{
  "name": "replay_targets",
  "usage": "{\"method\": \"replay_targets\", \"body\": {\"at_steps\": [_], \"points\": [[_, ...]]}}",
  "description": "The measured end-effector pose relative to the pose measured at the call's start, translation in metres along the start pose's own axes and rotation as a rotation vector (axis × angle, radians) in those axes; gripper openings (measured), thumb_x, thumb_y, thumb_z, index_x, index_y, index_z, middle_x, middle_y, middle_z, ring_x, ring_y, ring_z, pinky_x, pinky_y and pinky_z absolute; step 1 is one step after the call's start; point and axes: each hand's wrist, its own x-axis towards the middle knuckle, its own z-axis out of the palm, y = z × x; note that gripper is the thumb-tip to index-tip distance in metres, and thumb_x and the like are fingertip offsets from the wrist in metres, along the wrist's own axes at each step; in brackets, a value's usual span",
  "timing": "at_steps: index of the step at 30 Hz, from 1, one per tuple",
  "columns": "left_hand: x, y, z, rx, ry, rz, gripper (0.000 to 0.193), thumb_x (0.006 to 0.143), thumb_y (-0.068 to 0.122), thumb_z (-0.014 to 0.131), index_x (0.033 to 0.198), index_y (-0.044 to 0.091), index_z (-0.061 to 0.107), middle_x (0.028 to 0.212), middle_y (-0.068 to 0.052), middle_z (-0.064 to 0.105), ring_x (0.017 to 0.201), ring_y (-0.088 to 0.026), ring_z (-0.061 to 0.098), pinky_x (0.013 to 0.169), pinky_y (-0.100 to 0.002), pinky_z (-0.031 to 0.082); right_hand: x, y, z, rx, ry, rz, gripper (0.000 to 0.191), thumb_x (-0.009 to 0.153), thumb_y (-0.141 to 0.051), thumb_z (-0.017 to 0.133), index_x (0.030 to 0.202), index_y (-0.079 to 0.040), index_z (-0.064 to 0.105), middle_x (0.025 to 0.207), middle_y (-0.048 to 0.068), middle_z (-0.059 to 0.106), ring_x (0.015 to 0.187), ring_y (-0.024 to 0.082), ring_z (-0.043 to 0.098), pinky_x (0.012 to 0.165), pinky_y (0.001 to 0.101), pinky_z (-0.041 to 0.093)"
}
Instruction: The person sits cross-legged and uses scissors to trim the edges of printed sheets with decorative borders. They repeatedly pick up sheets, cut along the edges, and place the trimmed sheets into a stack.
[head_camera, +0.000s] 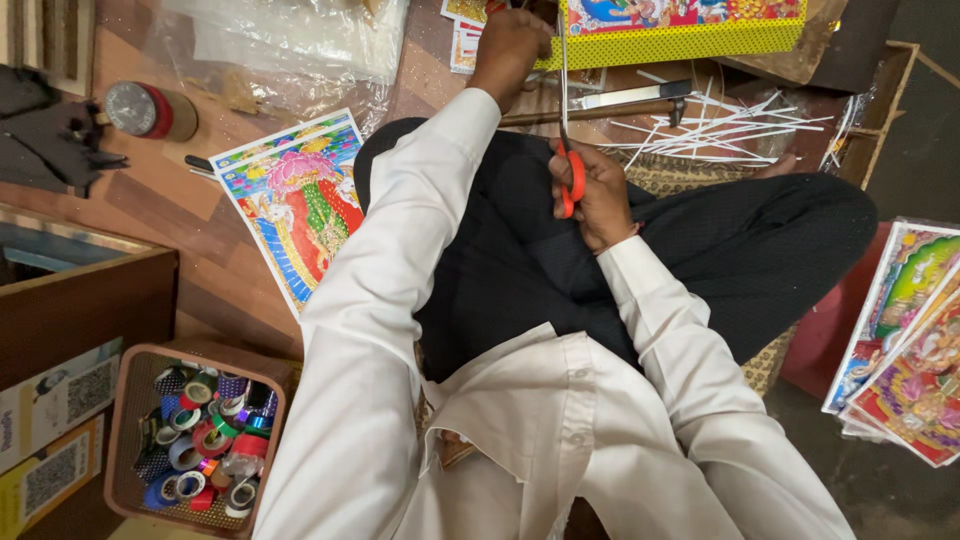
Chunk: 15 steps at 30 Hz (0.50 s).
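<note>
Two hands work one sheet: the left hand (510, 45) is closed on the near edge of the yellow-bordered print (680, 30) at the floor's far edge, while the right hand (598, 195) grips orange-handled scissors (568, 120), blades pointing straight away toward that print.

Top edge of frame cuts off the yellow-bordered print (680, 40) and the scissors (566, 120) tips. Left hand (510, 45) fingers curl under that print, hidden. Right hand (598, 195) fingers hide inside the orange handles. Stack of prints (905, 350) cut off at right edge; hammer (600, 108) handle partly behind the sleeve.
</note>
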Motion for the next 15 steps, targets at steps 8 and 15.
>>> {"method": "replay_targets", "body": {"at_steps": [8,15], "points": [[0.004,0.001,0.001,-0.105,-0.111,0.079,0.01,0.07,0.004,0.067,0.08,0.0,0.07,0.082,-0.01,0.069,0.076,-0.026,0.066,0.055,-0.048,0.056,0.002,0.007,-0.014,-0.012,0.01,0.011,0.046,0.094,-0.025,0.077,0.129,0.003,0.065,0.069,0.003,0.063,0.044,0.009,0.058,0.038,0.0188,0.036],[0.014,0.003,0.001,-0.047,-0.124,0.088,0.012,0.066,0.005,0.069,0.062,-0.005,0.064,0.088,-0.011,0.08,0.078,-0.025,0.074,0.056,-0.047,0.055,0.0,0.006,-0.021,-0.025,-0.099,0.005,0.046,0.098,-0.035,0.067,0.126,0.002,0.064,0.073,0.005,0.064,0.049,0.01,0.059,0.042,0.0197,0.041]]}}
